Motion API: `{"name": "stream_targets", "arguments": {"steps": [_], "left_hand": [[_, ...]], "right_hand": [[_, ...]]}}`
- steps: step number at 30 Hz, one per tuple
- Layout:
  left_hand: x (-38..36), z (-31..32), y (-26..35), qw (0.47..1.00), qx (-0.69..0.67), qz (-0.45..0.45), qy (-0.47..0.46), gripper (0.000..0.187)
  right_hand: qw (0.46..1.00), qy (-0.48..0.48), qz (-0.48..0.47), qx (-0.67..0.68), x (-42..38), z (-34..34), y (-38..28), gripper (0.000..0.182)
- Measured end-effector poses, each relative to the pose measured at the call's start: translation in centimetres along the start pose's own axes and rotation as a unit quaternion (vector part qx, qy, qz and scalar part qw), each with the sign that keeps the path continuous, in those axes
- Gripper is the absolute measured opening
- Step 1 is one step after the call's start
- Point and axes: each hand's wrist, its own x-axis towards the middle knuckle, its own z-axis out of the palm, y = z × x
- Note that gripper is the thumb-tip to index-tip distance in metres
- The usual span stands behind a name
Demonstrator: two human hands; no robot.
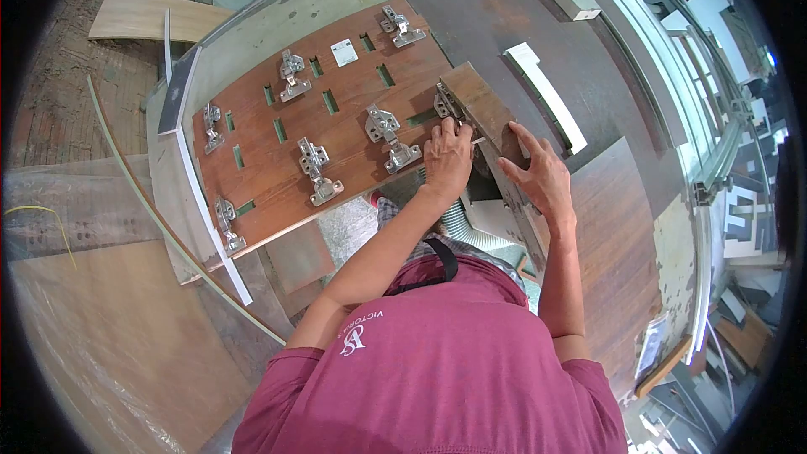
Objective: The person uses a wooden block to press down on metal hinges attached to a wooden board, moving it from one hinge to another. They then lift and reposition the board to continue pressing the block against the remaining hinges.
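Left grip (449, 155) curled, hold unclear, beside hinge (443, 104); right grip (540, 175) wide against wooden strip (482, 99).

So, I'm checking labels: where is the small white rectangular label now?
In the head view, upper part, slightly left of centre, the label lies on the reddish-brown wooden board, between two greenish rectangular slots.

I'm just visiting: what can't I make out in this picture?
- Head view: print on the white label, too small to read.
- Head view: part of the metal fitting, hidden by the left hand; whether that hand grips anything is unclear.
- Head view: the brown sheet's far end, cut off by the dark round border.
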Motion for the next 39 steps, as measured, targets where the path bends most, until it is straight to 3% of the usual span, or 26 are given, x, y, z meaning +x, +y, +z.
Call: {"name": "stream_targets", "arguments": {"steps": [18,20,25,27,28,30,33,37,39], "left_hand": [[-0.5,-1.1,0.2,0.999,-0.029,-0.014,-0.01,0.028],[-1.2,-3.1,0.8,0.993,-0.111,0.006,0.043,0.034],[-3.0,-7.8,-2.4,0.992,-0.088,-0.016,0.092,0.038],[-3.7,-8.3,-4.5,0.979,-0.068,-0.119,0.151,0.044],[-4.0,-8.1,-5.4,0.979,-0.065,-0.122,0.152,0.044],[-3.9,-8.0,-6.6,0.956,-0.139,-0.236,0.101,0.05],[-3.4,-7.8,-6.5,0.962,-0.091,-0.254,0.033,0.059],[-2.8,-6.3,-6.7,0.968,-0.049,-0.237,0.06,0.065],[-2.5,-6.5,-6.3,0.966,-0.049,-0.255,0.02,0.067]], "right_hand": [[0.999,0.002,0.008,0.044,0.1,0.2,0.3,0.065],[0.998,0.014,0.005,0.057,0.1,0.2,0.5,0.066],[0.992,0.054,0.039,0.109,-0.4,0.2,1.5,0.063],[0.992,0.065,0.031,0.103,-0.6,0.1,1.8,0.063],[0.992,0.076,0.022,0.096,-0.6,0.2,1.8,0.063],[0.992,0.069,0.02,0.107,-0.5,0.5,1.6,0.063],[0.992,0.054,0.018,0.112,-0.6,0.7,1.0,0.062],[0.992,0.034,0.028,0.12,-1.0,1.1,-0.1,0.062],[0.991,0.02,0.039,0.129,-1.2,0.7,-0.6,0.062]]}}
